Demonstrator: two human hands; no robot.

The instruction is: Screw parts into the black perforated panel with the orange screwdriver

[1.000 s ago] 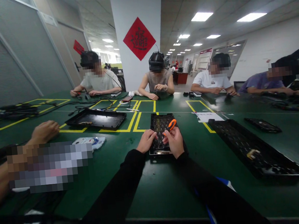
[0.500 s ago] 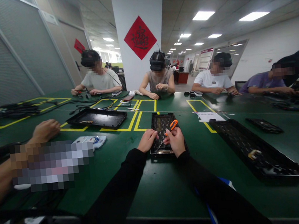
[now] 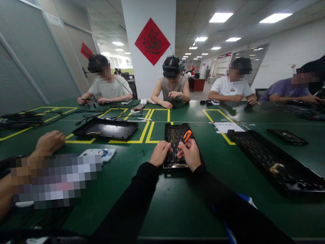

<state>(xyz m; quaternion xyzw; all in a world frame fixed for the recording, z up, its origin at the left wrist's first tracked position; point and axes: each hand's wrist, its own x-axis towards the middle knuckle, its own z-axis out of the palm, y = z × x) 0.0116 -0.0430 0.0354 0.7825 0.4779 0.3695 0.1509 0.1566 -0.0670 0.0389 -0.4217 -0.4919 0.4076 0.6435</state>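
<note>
A black plastic casing (image 3: 177,130) lies on the green table in front of me, its inside dotted with small pale marks, like part of a keyboard. My left hand (image 3: 160,153) grips its left edge, fingers curled over the rim. In my right hand (image 3: 191,154) is a screwdriver with an orange handle (image 3: 187,135), held at a slant. Its thin shaft points down and left into the near end of the casing, close to a light metallic strip (image 3: 179,165). What the tip touches is too small to make out.
To the right lie a long black casing (image 3: 269,161) and a smaller black panel (image 3: 287,136). A shallow black tray (image 3: 105,128) stands at the left, beyond a neighbour's arm (image 3: 48,143). Several people sit across the green table (image 3: 165,213). Cables (image 3: 15,120) lie far left.
The screwdriver's orange handle has shifted slightly left with my right hand. My left hand and the casing stay in place.
</note>
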